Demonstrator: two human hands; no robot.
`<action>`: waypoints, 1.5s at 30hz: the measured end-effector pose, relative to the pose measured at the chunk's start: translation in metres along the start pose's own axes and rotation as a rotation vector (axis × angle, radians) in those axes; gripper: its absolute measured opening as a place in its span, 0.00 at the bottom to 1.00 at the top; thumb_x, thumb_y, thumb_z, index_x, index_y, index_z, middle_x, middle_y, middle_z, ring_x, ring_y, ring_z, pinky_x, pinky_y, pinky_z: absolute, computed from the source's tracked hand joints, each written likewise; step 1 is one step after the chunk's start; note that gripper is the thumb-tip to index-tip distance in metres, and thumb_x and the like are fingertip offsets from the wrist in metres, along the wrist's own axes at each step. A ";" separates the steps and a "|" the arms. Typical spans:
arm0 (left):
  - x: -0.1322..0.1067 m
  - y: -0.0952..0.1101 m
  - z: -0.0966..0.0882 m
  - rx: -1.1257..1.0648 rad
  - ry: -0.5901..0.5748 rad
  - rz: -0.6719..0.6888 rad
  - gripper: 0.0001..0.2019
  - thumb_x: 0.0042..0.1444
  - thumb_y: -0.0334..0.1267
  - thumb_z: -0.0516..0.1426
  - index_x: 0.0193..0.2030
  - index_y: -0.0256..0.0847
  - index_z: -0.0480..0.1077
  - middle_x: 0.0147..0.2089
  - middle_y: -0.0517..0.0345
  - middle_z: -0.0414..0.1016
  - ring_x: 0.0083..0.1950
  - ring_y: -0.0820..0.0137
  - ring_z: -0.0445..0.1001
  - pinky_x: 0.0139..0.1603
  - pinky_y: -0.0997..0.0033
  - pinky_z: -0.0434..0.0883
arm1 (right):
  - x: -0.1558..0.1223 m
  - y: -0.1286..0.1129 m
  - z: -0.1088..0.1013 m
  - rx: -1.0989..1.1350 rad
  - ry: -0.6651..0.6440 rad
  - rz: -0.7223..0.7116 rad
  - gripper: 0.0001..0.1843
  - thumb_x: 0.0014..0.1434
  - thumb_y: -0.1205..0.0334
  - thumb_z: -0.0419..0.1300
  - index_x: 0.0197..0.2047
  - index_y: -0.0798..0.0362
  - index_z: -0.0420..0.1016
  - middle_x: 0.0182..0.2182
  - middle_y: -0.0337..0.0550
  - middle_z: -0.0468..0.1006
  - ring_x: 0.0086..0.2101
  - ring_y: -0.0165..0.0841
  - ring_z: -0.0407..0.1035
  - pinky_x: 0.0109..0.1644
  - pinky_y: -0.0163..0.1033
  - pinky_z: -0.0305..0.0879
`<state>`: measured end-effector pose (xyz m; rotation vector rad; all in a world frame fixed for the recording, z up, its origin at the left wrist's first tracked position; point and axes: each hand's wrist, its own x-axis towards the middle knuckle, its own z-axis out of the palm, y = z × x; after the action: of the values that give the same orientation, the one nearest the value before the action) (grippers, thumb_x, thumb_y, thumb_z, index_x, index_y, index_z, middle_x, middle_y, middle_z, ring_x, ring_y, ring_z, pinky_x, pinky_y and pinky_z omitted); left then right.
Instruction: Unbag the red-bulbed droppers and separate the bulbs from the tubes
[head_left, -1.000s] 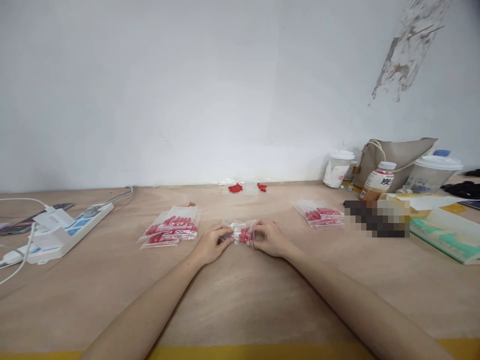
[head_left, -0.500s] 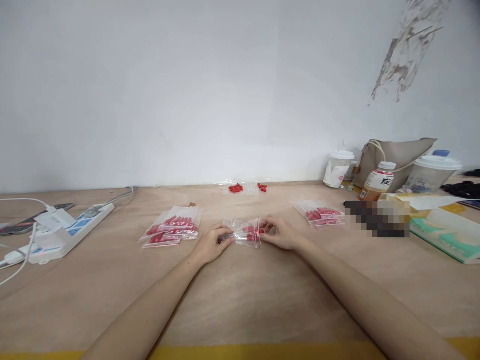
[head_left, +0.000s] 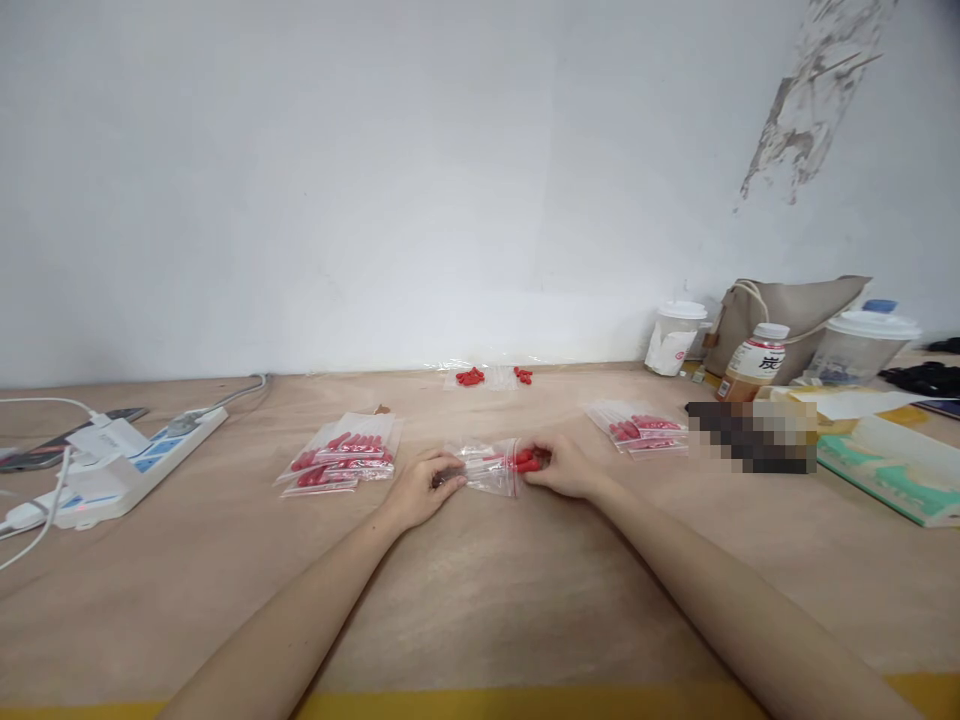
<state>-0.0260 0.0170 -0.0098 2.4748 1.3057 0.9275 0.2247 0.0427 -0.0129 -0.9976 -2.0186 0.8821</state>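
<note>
A small clear zip bag (head_left: 489, 469) lies on the wooden table between my hands. My left hand (head_left: 421, 487) pinches its left end. My right hand (head_left: 564, 466) is closed around several red capsules (head_left: 527, 461) at the bag's open right end. A pile of filled bags of red capsules (head_left: 343, 452) lies to the left of my left hand. Another stack of filled bags (head_left: 640, 426) lies to the right, beyond my right hand. Loose red capsules (head_left: 471, 376) rest on clear plastic by the wall.
A white power strip (head_left: 135, 463) with plugs and cables sits at the left, a phone (head_left: 52, 446) behind it. At the right stand a paper cup (head_left: 673, 337), a bottle (head_left: 753, 361), a beige bag (head_left: 795, 313), a lidded cup (head_left: 862, 345) and a green book (head_left: 892, 468).
My right hand slid to the right off the bag's middle and now holds red capsules at its open end. The left hand kept its grip on the bag.
</note>
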 end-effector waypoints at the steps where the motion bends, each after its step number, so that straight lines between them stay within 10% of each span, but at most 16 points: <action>1: 0.000 0.000 0.000 0.008 0.006 0.000 0.11 0.54 0.42 0.53 0.40 0.42 0.71 0.41 0.56 0.71 0.40 0.70 0.70 0.40 0.70 0.67 | 0.000 0.002 -0.004 0.043 -0.007 0.027 0.12 0.42 0.67 0.59 0.34 0.56 0.72 0.31 0.40 0.76 0.32 0.29 0.69 0.37 0.35 0.65; 9: 0.000 0.000 -0.002 0.096 0.038 0.007 0.14 0.53 0.42 0.53 0.45 0.41 0.69 0.43 0.55 0.72 0.42 0.67 0.70 0.43 0.67 0.67 | -0.006 0.005 -0.027 0.037 0.022 0.188 0.21 0.41 0.65 0.62 0.42 0.53 0.67 0.31 0.39 0.76 0.31 0.30 0.70 0.34 0.34 0.65; 22: -0.002 -0.004 -0.001 0.075 -0.041 0.009 0.14 0.56 0.40 0.50 0.47 0.45 0.70 0.50 0.55 0.70 0.49 0.68 0.69 0.51 0.66 0.66 | -0.011 -0.005 -0.027 -0.157 -0.150 -0.006 0.19 0.38 0.56 0.65 0.36 0.53 0.72 0.28 0.36 0.72 0.28 0.26 0.62 0.30 0.31 0.59; 29: -0.004 -0.008 -0.003 0.069 -0.013 -0.019 0.14 0.55 0.41 0.51 0.45 0.45 0.71 0.49 0.55 0.71 0.48 0.66 0.69 0.50 0.64 0.67 | -0.012 -0.003 -0.026 -0.233 0.022 -0.025 0.08 0.45 0.61 0.59 0.31 0.54 0.72 0.26 0.37 0.73 0.27 0.27 0.65 0.31 0.32 0.62; 37: -0.004 -0.010 -0.006 0.112 0.022 -0.043 0.13 0.55 0.41 0.51 0.44 0.45 0.72 0.47 0.55 0.72 0.47 0.65 0.69 0.50 0.62 0.66 | -0.021 0.028 -0.060 -0.151 0.285 0.096 0.18 0.47 0.53 0.58 0.39 0.53 0.74 0.35 0.43 0.77 0.34 0.34 0.70 0.38 0.38 0.65; 45: -0.004 -0.010 -0.006 0.135 0.009 -0.032 0.14 0.55 0.41 0.50 0.44 0.45 0.72 0.47 0.56 0.72 0.48 0.66 0.69 0.51 0.63 0.65 | -0.033 0.030 -0.053 -0.753 0.506 0.217 0.15 0.50 0.52 0.54 0.29 0.52 0.76 0.24 0.44 0.75 0.27 0.35 0.68 0.30 0.37 0.58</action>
<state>-0.0379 0.0192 -0.0116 2.5439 1.4515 0.8714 0.2932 0.0423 -0.0191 -1.6679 -1.8164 -0.0940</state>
